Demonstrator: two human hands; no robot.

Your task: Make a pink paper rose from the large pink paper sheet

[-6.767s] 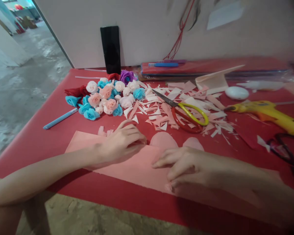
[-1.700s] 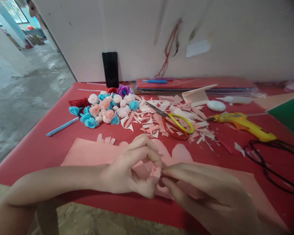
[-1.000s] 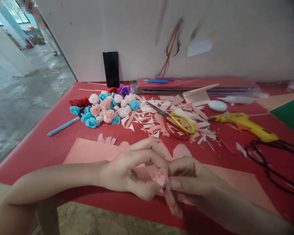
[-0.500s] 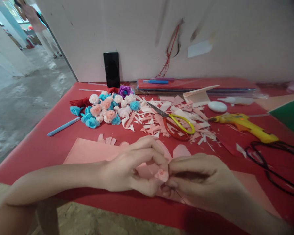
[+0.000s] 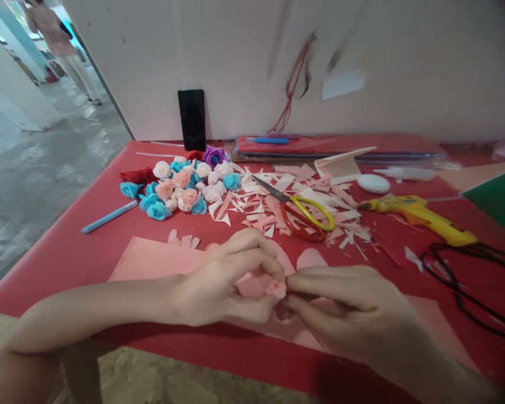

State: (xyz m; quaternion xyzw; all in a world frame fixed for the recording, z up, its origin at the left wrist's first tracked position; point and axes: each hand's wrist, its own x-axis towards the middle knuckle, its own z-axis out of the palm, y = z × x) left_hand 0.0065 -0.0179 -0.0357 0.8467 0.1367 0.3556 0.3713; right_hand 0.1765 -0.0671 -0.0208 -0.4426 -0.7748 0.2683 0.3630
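Note:
A small pink paper rose [image 5: 276,288] is pinched between the thumb and fingers of my left hand [image 5: 239,280]. From the other side, my right hand [image 5: 345,306] closes its thumb and index finger on the rose's edge; the exact contact is partly hidden. Beneath both hands lie sheets of pink paper [image 5: 151,261]. Rounded pink paper petals [image 5: 311,258] show just beyond the fingers. Farther back, paper offcuts [image 5: 256,210] are heaped around scissors [image 5: 303,210] with one yellow and one red handle.
Finished paper roses [image 5: 165,189] cluster at the back left, near a blue pen [image 5: 109,217] and an upright phone [image 5: 191,120]. A yellow glue gun [image 5: 425,216] with a black cord [image 5: 458,292] lies right, beside a white oval object [image 5: 373,183]. A person [image 5: 63,47] stands far left.
Both hands have shifted slightly, and the rose has moved a little up and left, turning between the fingers. In the background the person has changed position.

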